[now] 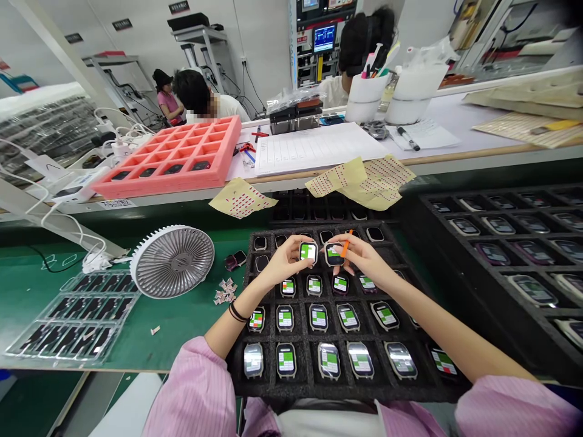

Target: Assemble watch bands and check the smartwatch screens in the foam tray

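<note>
My left hand (288, 260) is closed on a strapless smartwatch (308, 251), its screen lit white and green and tilted toward me. Close beside it, my right hand (362, 258) grips a second smartwatch (334, 257) with a similar lit screen. A thin orange stick (347, 241) also sits among the fingers of that hand. Both hands are above a black foam tray (303, 364), whose compartments hold several watch cases, many with green and white screens and a few showing red or orange patches. The forearms and hands hide part of the tray.
To the left stand a round fan (175, 262) and a clear plastic tray (75, 315) of black parts. Small pieces (225, 291) lie scattered near the fan. Another foam tray (496, 291) is at right. A pink foam tray (175, 159) rests on the shelf; people sit beyond.
</note>
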The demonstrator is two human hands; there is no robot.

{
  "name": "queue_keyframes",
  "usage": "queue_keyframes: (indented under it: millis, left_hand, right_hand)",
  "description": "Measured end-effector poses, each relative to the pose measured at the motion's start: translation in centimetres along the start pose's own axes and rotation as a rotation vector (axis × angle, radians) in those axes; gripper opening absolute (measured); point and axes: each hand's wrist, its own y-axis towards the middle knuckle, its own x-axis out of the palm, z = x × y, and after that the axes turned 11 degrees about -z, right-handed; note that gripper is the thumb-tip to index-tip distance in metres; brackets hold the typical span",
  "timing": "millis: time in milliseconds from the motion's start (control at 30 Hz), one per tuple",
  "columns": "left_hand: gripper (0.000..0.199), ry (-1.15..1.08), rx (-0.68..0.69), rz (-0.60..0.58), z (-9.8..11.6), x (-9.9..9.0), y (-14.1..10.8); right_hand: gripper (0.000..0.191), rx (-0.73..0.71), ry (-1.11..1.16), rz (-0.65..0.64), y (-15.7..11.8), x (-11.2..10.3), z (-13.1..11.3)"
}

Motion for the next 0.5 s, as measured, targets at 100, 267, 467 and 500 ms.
queue_keyframes:
  millis: [100,267,467,500]
  left_hand:
    - [0.04,0.0,-0.008,0.063,-0.02,0.16,0.17]
    - [0.031,-0.03,-0.073,0.177,0.31,0.53,0.33]
    - [0.034,-0.047,-0.035,0.077,0.37,0.12,0.1]
    - [0.037,-0.057,-0.012,0.039,0.35,0.01,0.06]
  right_hand:
    - [0.036,0.006,-0.011,0.007,0.07,0.05,0.11]
    - [0.034,0.011,-0.026,-0.051,0.02,-0.06,0.42]
    - [0.038,0.017,-0.033,-0.145,-0.14,-0.38,0.6]
    - [0.04,0.017,-0.033,-0.146,-0.13,-0.42,0.62]
